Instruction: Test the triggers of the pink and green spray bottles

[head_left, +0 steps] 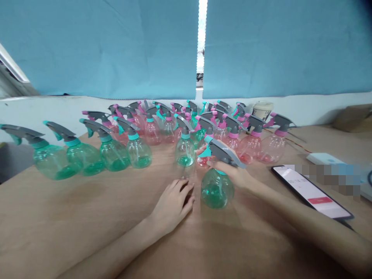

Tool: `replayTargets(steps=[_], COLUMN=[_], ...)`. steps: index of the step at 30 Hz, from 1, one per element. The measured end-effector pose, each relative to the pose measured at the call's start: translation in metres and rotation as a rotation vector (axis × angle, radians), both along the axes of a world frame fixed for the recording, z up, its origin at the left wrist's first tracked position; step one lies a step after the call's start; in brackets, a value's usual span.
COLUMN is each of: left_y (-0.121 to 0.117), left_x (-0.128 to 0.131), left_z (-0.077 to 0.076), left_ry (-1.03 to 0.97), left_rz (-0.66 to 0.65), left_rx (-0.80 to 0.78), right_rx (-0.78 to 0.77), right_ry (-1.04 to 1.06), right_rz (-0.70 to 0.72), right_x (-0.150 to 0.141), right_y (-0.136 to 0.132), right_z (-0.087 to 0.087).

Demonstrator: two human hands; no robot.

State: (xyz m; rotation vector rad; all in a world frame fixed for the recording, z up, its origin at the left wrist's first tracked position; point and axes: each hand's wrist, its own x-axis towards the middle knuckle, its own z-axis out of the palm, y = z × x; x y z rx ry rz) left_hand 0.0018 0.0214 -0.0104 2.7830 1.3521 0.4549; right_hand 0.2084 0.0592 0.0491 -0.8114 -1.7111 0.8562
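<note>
In my right hand (232, 173) is a green spray bottle (217, 192) with a grey and turquoise trigger head, gripped around its neck. Its round body holds a little green liquid and tilts slightly; whether the base touches the table I cannot tell. My left hand (173, 201) lies on the table to the left of that bottle, fingers loosely bent and apart, holding nothing. Just beyond both hands stands another green spray bottle (185, 151). Several pink spray bottles with grey and pink heads, such as the pink spray bottle (271, 148), stand behind my right hand.
A row of green spray bottles (114, 155) stands at the left, with more pink and green ones crowded toward the wall. On the right of the wooden table (116, 224) lie a lit phone (314, 192) and a white box (325, 159). A paper cup (262, 110) stands behind.
</note>
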Motion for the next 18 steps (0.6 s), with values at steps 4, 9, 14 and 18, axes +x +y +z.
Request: replayTargets(steps=[4,9,14,18], left_y=[0.0003,0.0003,0.0008,0.0018], left_x=[0.0,-0.0008,-0.0004,0.0002], left_z=[-0.0002,-0.0007,-0.0012,-0.0007], left_ry=[0.003,-0.005,-0.008,-0.004], left_rz=[0.002,-0.005,-0.005,-0.004], left_rx=[-0.002,-0.008,-0.01,-0.01], right_rx=[-0.001,-0.006,-0.004,0.002], right_ry=[0.029,0.064,0.05,-0.018], right_rz=[0.022,0.056,0.053,0.013], right_x=[-0.0005,-0.0009,-0.0004,0.0008], right_y=[-0.0005,-0.0009,-0.0005,-0.0004], right_z=[0.0005,0.0002,-0.0008,-0.0006])
